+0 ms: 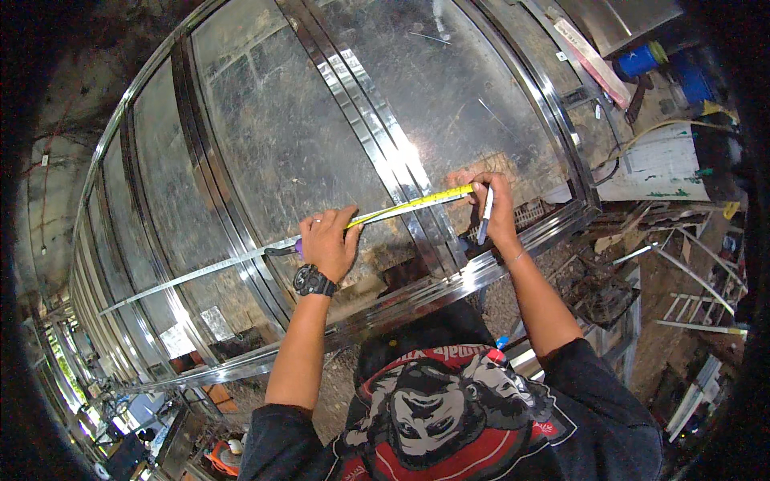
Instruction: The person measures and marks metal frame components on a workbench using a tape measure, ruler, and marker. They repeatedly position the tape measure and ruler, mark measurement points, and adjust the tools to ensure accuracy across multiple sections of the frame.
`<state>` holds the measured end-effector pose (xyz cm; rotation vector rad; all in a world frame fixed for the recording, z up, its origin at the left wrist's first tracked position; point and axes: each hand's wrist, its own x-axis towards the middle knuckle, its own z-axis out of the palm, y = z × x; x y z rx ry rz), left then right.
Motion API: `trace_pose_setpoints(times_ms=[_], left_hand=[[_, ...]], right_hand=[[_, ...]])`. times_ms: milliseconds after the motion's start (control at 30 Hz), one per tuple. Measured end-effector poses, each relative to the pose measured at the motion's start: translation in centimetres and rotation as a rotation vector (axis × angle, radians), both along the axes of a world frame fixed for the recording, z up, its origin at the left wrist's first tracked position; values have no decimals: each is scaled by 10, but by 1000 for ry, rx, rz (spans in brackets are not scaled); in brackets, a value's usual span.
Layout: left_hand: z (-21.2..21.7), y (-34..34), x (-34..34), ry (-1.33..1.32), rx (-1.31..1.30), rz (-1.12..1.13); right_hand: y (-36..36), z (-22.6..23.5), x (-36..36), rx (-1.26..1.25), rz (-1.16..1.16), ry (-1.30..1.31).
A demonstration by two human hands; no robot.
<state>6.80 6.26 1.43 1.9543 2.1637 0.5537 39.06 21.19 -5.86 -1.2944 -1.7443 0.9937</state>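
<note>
A yellow tape measure blade (433,198) is drawn out between my hands, along a long thin metal strip (200,272) lying across the polished bars of a metal frame (401,152). Wrapped over the tape's purple and black case (299,248) is my left hand (329,242), with a black watch on its wrist; most of the case is hidden under the palm. My right hand (496,210) pinches the blade's other end near the frame's right side. A white marker pen (485,215) is also held in those fingers, pointing down toward me.
The frame's shiny near rail (473,275) runs between me and the bars. Blue containers (642,59) and a long narrow box (592,62) are at the far right. Metal offcuts and a small ladder-like piece (688,308) lie on the ground to the right. An orange tool (223,457) is at the lower left.
</note>
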Motion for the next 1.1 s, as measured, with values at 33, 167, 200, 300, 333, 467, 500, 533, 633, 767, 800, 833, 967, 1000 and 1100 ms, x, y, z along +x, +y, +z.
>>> trace_pose_setpoints(times_ms=[33,167,200,300,333,467,500,533,633,767,800,833,967,1000,1100], left_hand=[[-3,-1,-1,-16,-20,-5],[-10,-2,-5,-80,-96,-1],[-11,-2,-6,-96,-117,10],[-12,3,-7,-108,-120,23],[-11,4,-8,-97,-123,16],[-7,7,-10,-77,-142,-6],[-7,8,-11,-76,-147,-7],[-7,7,-12,-72,-155,-7],[-8,8,-13,-71,-164,-14],[-11,8,-13,-101,-152,-20],[-12,7,-13,-108,-152,-22],[-14,7,-14,-94,-147,-16],[-16,8,-11,-64,-114,8],[-15,7,-9,-62,-104,15],[-17,5,-7,-74,-121,49]], right_hand=[[-1,3,0,-34,5,37],[-3,9,-3,-75,-2,50],[-2,9,-3,-68,-4,52],[-2,7,-4,-66,-14,55],[-2,6,-3,-77,-22,53],[-3,6,-3,-66,-24,54],[-4,9,-4,-85,-22,78],[-3,9,-5,-81,-21,67],[-4,9,-3,-67,-28,44],[-6,9,-4,-100,-59,80],[-7,9,-5,-120,-72,100],[-7,8,-6,-114,-74,112],[-9,4,0,-129,-89,109],[-10,5,1,-127,-101,83],[-16,22,-1,179,-201,-130]])
